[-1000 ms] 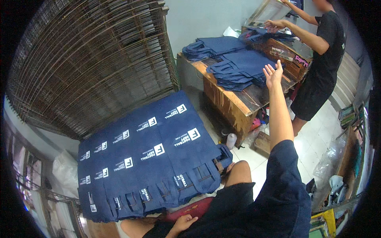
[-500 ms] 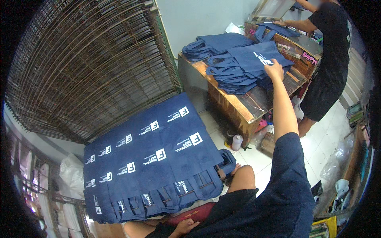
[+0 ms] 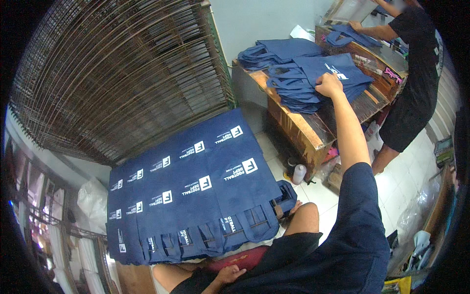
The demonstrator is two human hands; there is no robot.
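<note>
My right arm reaches forward to a pile of navy fabric tote bags (image 3: 293, 100) on a wooden table. There my right hand (image 3: 329, 84) is closed on the near part of the top tote bag (image 3: 318, 63), just beside its white print; the fingertips are partly hidden. My left hand (image 3: 231, 274) lies low over my lap, fingers loosely stretched, holding nothing I can see. In front of me, printed navy bags (image 3: 215, 183) lie overlapping in rows, with their cut-out handles toward me.
The wooden table (image 3: 318, 139) also bears another bag stack (image 3: 281, 49). At its far right a co-worker (image 3: 416, 73) in black handles a navy bag under a raised frame. A tall rack of wire shelves (image 3: 122, 73) stands left. A white bottle (image 3: 299, 174) is on the tiled floor.
My right hand has shifted left across the top bag, and its fingers have closed. The view has turned slightly. The co-worker's bag has moved on the bench. My left hand stays on my lap.
</note>
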